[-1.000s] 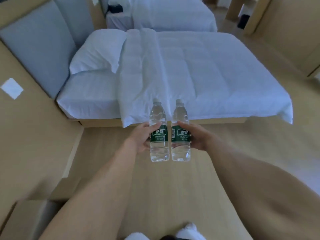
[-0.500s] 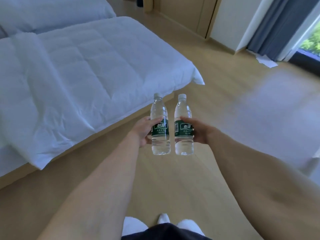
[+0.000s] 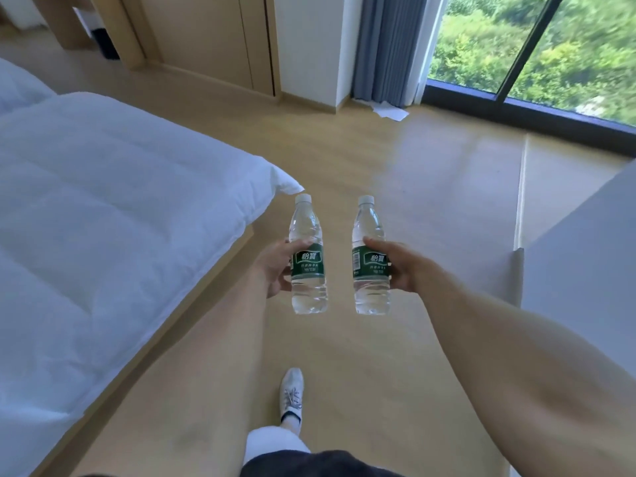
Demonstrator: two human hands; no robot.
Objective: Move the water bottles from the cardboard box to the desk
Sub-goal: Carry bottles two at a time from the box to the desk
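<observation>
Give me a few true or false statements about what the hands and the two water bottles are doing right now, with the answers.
1. Each hand holds one bottle. True: the left hand grips the left bottle and the right hand grips the right bottle.
2. The bottles touch each other. False: a gap of floor shows between them.
3. Both bottles are upright with white caps on. True.
4. The bottles have red labels. False: both labels are green.
5. The bed lies to the person's right. False: it is on the left.
</observation>
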